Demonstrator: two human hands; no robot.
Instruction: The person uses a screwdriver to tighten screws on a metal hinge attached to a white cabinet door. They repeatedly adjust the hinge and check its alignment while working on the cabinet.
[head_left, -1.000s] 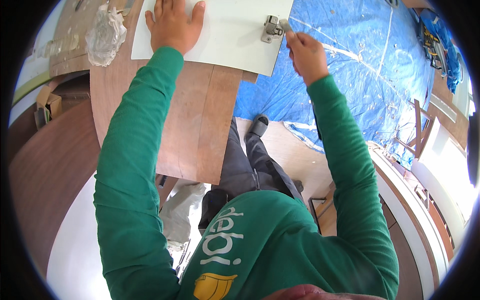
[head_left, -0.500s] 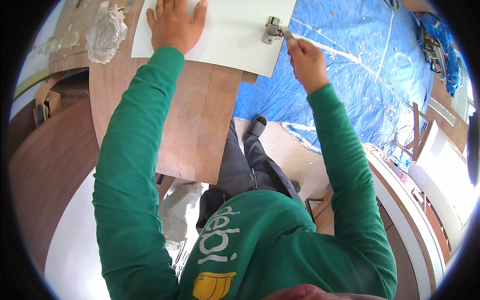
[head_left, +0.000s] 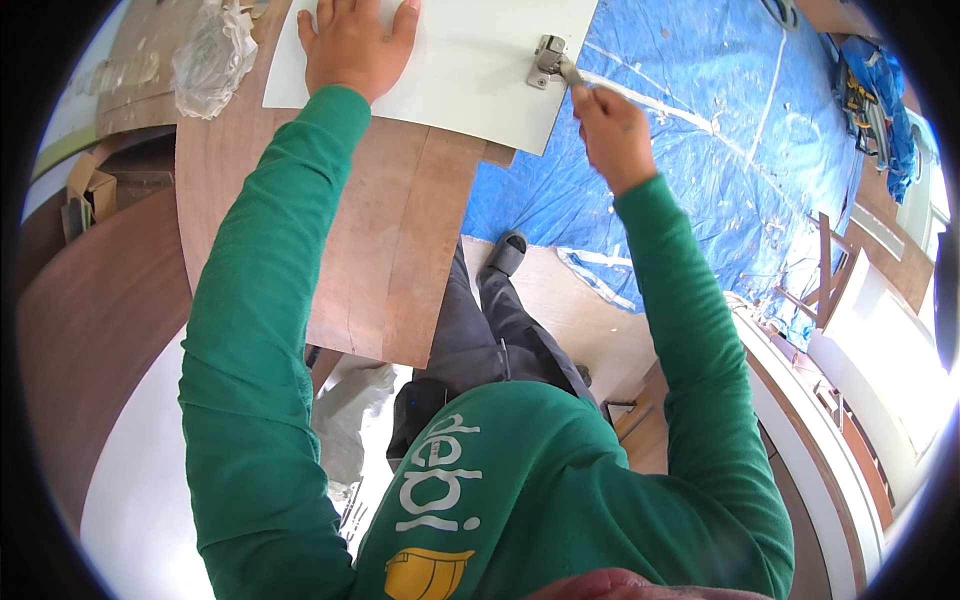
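Observation:
A white panel (head_left: 470, 90) lies on a brown wooden board. Near its right edge sits a metal cabinet hinge (head_left: 547, 62). My left hand (head_left: 355, 45) lies flat on the panel with its fingers spread, the tips cut off by the upper edge of the view. Just right of the hinge, my right hand (head_left: 612, 130) is closed around a small flat-tipped tool (head_left: 570, 72). The tool's pale tip points at the hinge and lies against or very near it. Its handle is mostly hidden in the fist, so I cannot tell its exact kind.
The brown board (head_left: 390, 250) extends toward me under the panel. Crumpled clear plastic (head_left: 215, 60) lies at the far left. A blue tarp (head_left: 690, 140) with scattered debris covers the floor at right. A tool bag (head_left: 875, 110) stands at the far right.
The tool's tip has shifted slightly down along the hinge's right side, and its angle has turned a little. My left hand stays on the panel.

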